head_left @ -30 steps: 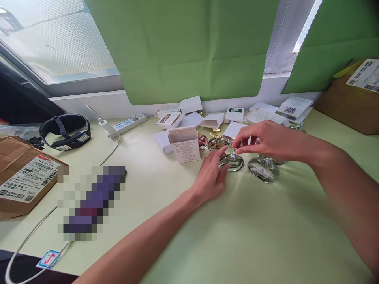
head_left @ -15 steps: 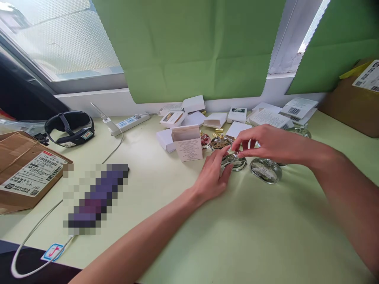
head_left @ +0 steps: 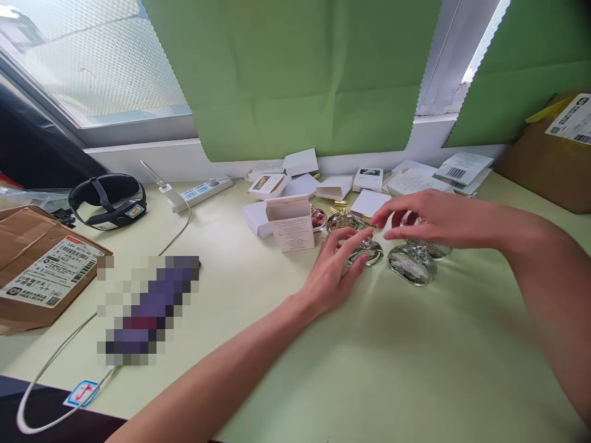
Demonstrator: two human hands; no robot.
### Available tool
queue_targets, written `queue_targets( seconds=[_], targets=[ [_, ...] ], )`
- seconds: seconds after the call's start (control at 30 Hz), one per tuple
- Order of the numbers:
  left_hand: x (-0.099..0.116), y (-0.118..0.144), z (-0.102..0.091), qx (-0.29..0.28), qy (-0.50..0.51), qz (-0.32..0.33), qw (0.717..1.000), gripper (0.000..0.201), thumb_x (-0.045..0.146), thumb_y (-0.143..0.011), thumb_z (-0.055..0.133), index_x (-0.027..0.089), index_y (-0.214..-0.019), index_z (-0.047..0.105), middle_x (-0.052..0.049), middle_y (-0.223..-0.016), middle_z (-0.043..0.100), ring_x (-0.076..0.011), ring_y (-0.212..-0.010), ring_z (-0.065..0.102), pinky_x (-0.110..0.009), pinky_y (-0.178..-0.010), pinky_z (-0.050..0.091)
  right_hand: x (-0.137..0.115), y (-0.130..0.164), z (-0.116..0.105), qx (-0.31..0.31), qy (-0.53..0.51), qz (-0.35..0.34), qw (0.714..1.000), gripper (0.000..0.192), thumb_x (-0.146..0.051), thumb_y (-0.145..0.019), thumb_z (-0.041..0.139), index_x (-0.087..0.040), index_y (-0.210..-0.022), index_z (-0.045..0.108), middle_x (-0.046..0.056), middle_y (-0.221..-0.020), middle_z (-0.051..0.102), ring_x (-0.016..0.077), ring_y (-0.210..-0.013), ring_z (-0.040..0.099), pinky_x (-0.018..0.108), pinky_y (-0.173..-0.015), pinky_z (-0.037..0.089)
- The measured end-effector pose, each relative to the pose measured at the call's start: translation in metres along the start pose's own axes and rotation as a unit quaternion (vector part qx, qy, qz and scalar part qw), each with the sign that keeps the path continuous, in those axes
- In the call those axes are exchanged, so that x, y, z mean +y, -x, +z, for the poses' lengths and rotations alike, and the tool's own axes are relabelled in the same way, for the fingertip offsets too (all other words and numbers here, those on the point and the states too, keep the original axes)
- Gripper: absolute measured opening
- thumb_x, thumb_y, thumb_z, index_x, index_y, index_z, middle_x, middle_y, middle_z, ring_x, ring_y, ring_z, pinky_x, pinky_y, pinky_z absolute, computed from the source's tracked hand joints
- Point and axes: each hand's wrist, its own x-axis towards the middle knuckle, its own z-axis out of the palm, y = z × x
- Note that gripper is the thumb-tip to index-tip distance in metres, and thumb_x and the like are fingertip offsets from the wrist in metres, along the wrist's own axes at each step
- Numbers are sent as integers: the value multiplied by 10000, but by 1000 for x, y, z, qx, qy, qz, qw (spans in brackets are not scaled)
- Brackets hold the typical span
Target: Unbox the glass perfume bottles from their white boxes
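A clear glass perfume bottle [head_left: 369,255] stands upright on the table between my hands. My left hand [head_left: 330,267] rests beside it, fingers apart, with the thumb near its front and the index finger close to its neck. To the right of the neck hovers my right hand [head_left: 425,215], fingers curved and apart from the thumb, holding nothing I can see. A second clear perfume bottle [head_left: 412,266] is below my right hand, and another glass bottle is partly hidden behind it. A bottle with a dark, patterned look [head_left: 342,221] and a reddish one [head_left: 318,219] stand behind my left hand.
An open beige carton [head_left: 292,231] stands left of the bottles. Several white boxes [head_left: 301,162] and gold caps [head_left: 340,203] lie along the back. At left are a power strip [head_left: 207,191], black headset [head_left: 111,203], pixelated phone [head_left: 150,311] and cardboard box [head_left: 50,271].
My right hand has drawn back right from the bottle's neck. The left hand's fingers have loosened and lifted a little. The bottle stays in place.
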Motion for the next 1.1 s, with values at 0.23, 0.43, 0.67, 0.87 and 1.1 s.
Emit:
queue_targets(
  seconds=[0.23, 0.43, 0.67, 0.87, 1.1],
  targets=[
    [-1, -3, 1, 28, -7, 51, 998, 459, 204, -1036, 445, 309, -1483, 431, -78, -1486, 515, -217, -1389, 465, -439, -1162, 397, 3, -11, 13, -92, -14, -25, 995, 298, -473, -848, 639, -283, -1072, 687, 40, -1084, 723, 220, -824, 674, 323, -632, 483],
    [-3, -5, 2, 77, -2, 85, 993, 414, 165, -1031, 444, 297, -1412, 538, -71, -1366, 635, -198, -1282, 559, -410, -1087, 460, 6, -17, 21, -116, 14, -4, 993, 346, -477, -823, 646, -230, -1064, 662, 68, -1040, 713, 225, -793, 667, 329, -632, 463],
    [0, -6, 1, 152, 8, 43, 987, 230, 185, -985, 571, 247, -1154, 714, -71, -1129, 700, -176, -1072, 641, -344, -930, 535, -10, -19, 27, -130, -7, -42, 991, 372, -554, -817, 646, -217, -970, 612, 62, -1019, 688, 228, -839, 628, 324, -655, 432],
    [1, -7, 0, 177, 38, 5, 983, 175, 191, -941, 646, 229, -1104, 699, -51, -1062, 701, -160, -1009, 650, -312, -886, 532, -13, -20, 30, -131, -4, -26, 991, 400, -586, -803, 653, -224, -972, 625, 52, -987, 693, 225, -801, 630, 325, -654, 406],
    [-1, -5, 0, 169, 62, -24, 983, 279, 212, -937, 656, 231, -1213, 623, -36, -1013, 704, -154, -976, 645, -288, -844, 512, -14, -4, 11, -62, -30, -79, 994, 517, -564, -869, 588, -299, -1312, 616, 62, -1216, 691, 238, -915, 662, 325, -701, 473]
  ],
)
